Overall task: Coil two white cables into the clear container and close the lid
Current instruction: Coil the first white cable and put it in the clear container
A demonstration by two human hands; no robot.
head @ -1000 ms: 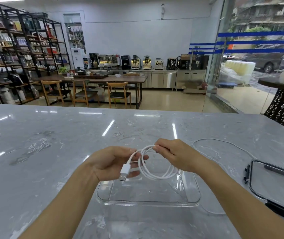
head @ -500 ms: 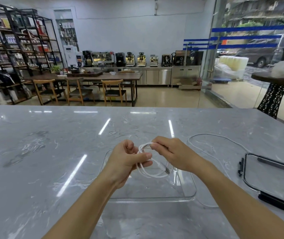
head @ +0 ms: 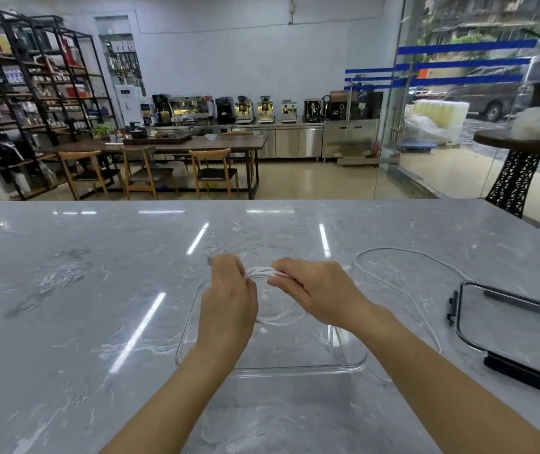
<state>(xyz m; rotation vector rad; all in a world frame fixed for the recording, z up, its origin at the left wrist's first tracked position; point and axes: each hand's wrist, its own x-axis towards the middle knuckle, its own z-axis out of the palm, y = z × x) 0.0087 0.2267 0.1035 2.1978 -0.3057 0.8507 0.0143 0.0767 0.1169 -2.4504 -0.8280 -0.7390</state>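
Observation:
Both hands hold a coiled white cable (head: 262,272) over the far end of the clear container (head: 353,363). My left hand (head: 229,299) grips the coil's left side, knuckles up. My right hand (head: 317,290) pinches its right side. The coil's lower loops (head: 278,319) hang down inside the container. A second white cable (head: 403,257) lies loose on the marble counter to the right, curving round past the container's right side. The container's clear lid (head: 507,326) with black clips lies flat at the far right.
The grey marble counter (head: 82,306) spreads wide to the left and ahead. Its far edge runs across the middle of the view. Beyond it are a wooden table with chairs, shelves and coffee machines.
The USB plug that hung from my left hand is now tucked out of sight. Both hands have closed together on the coil and lowered it toward the container.

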